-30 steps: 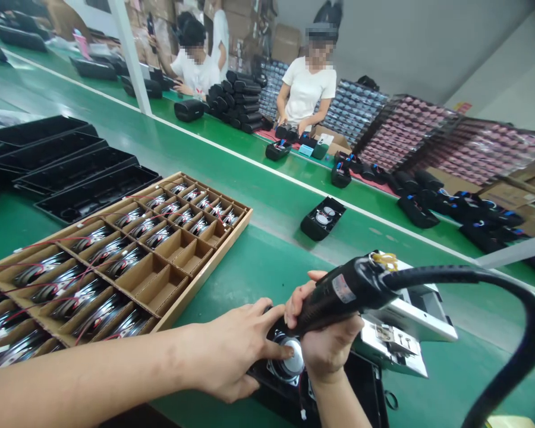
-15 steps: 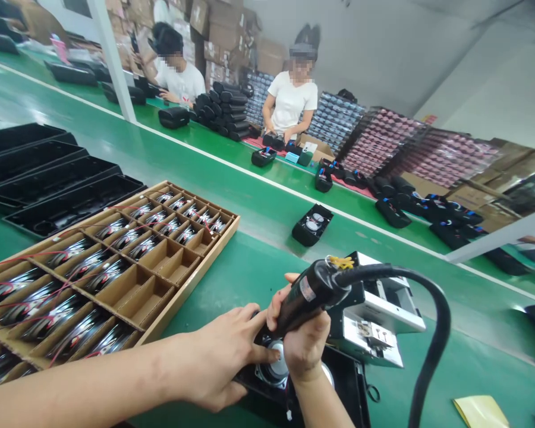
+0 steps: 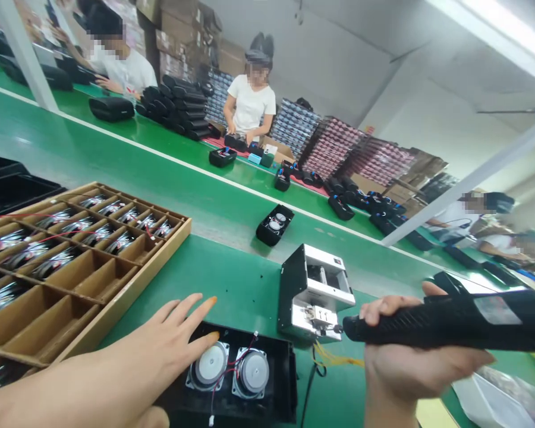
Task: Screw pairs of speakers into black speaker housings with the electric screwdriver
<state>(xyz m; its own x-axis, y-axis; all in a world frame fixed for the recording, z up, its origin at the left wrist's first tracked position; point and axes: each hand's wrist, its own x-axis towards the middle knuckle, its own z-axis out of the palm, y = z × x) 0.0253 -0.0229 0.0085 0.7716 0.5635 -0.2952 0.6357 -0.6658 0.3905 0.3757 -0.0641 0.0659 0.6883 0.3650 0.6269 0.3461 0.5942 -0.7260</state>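
My right hand (image 3: 405, 365) grips a black electric screwdriver (image 3: 446, 324), held nearly level with its tip at the front of a black-and-white screw feeder (image 3: 293, 291). Whether the tip touches the feeder I cannot tell. A black speaker housing (image 3: 282, 374) lies in front of me; two round silver speaker drivers (image 3: 255, 373) sit in it, with thin red and black wires. My left hand (image 3: 156, 351) is open, its fingers spread over the housing's left end. Its thumb is beside the left driver; contact is unclear.
On the left stands a divided cardboard tray (image 3: 129, 291) with several speaker drivers. Another black housing (image 3: 274, 224) with drivers lies on the green conveyor belt (image 3: 191, 208). Across it, co-workers sit among black speaker cases. Yellow cord (image 3: 339, 355) hangs near the feeder.
My right hand has carried the screwdriver from over the housing rightward to the feeder. My left hand has opened and drawn back from the driver. The camera view has turned right.
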